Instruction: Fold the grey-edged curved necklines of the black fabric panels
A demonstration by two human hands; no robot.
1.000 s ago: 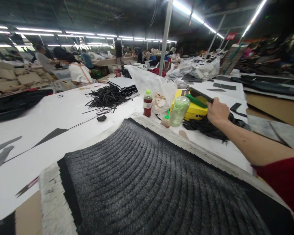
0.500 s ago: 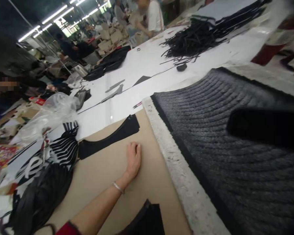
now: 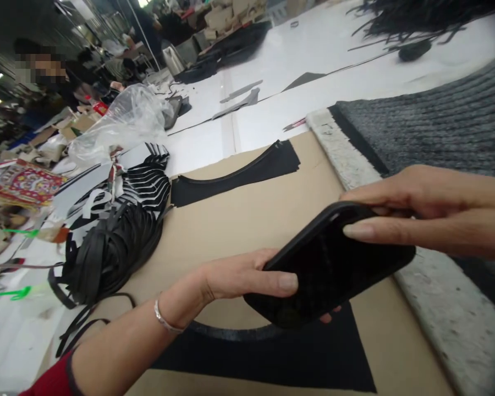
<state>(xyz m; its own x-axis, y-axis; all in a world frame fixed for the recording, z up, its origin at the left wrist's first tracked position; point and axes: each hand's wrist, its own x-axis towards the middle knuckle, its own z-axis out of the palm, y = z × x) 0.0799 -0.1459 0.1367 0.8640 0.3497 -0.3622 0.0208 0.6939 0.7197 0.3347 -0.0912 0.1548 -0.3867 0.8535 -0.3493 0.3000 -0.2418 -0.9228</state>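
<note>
Between both hands I hold a black smartphone (image 3: 325, 275), tilted, its dark screen towards me. My left hand (image 3: 251, 275) grips its lower left end, thumb on the screen and fingertips showing beneath. At the upper right end my right hand (image 3: 412, 212) pinches it, with the thumb over the front. Under the phone lies a black curved fabric piece (image 3: 280, 357) on the tan board (image 3: 231, 236). A second stack of black curved pieces (image 3: 239, 176) rests near the board's far edge.
A bundle of black strips (image 3: 111, 253) and striped pieces (image 3: 146, 184) lie left. On the right, dark grey ribbed fabric (image 3: 429, 121) covers a pale slab (image 3: 338, 137). Small pink-handled snips (image 3: 295, 125) lie beyond the board. A person (image 3: 45, 71) is at the far left.
The phone has come in from the right edge to the middle, with my right hand now visible on it. My left hand has left the board and taken hold of the phone. The view has shifted.
</note>
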